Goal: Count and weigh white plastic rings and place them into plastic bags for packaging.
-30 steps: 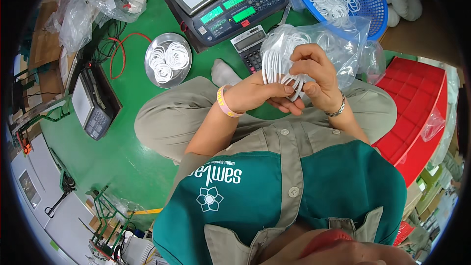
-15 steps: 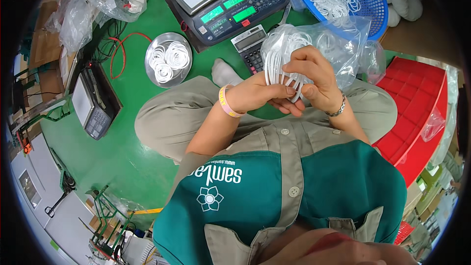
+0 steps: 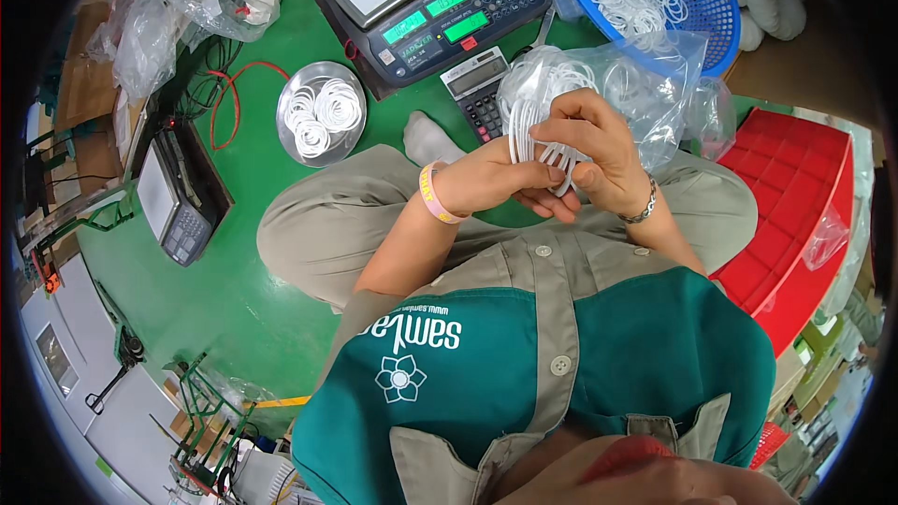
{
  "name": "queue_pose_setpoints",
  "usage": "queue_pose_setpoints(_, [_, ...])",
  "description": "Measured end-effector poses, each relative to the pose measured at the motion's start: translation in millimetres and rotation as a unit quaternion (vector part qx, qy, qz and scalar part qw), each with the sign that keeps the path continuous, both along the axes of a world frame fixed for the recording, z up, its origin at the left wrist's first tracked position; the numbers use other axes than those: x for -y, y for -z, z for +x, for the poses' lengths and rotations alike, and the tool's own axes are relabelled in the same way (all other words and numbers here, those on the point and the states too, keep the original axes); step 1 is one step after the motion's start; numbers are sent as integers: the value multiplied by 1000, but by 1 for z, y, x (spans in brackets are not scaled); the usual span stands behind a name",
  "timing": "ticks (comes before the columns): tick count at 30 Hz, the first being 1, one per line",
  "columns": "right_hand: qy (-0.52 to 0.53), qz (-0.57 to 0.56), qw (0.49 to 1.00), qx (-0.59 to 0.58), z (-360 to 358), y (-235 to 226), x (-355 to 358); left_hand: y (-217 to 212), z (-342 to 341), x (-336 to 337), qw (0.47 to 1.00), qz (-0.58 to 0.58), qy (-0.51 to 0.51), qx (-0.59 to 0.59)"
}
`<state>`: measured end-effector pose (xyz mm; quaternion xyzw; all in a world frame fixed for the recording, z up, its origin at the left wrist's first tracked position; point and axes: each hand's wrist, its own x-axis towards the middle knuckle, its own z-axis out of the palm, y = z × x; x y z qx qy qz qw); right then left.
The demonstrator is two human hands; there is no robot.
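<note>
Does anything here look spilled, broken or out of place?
Nothing stands out. The white rings are gathered between the left hand and right hand, others sit inside the metal bowl, the blue basket and on the scale. None appear scattered on the green floor.

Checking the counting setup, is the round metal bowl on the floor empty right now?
No, the metal bowl holds several white rings.
</note>
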<state>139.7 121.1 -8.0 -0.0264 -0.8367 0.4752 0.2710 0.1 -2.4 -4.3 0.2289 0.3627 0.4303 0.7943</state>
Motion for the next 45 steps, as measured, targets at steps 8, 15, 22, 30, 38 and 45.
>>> queue_pose_setpoints(8, [23,-2,1000,7,2,-3,1,0,-1,0,1000,-6,3,9])
queue_pose_setpoints(15, [18,27,999,-9,-2,-1,0,3,0,0,1000,22,14,-10])
queue_pose_setpoints(22, [7,23,1000,15,-1,-1,2,3,0,0,1000,17,17,-5])
queue_pose_setpoints(30, [7,3,1000,25,0,-2,3,3,0,0,1000,10,12,20])
queue_pose_setpoints(38, [4,5,1000,25,2,-1,2,4,1,0,1000,10,21,-3])
queue_pose_setpoints(45, [-18,12,999,50,1,2,4,5,0,0,1000,14,15,-13])
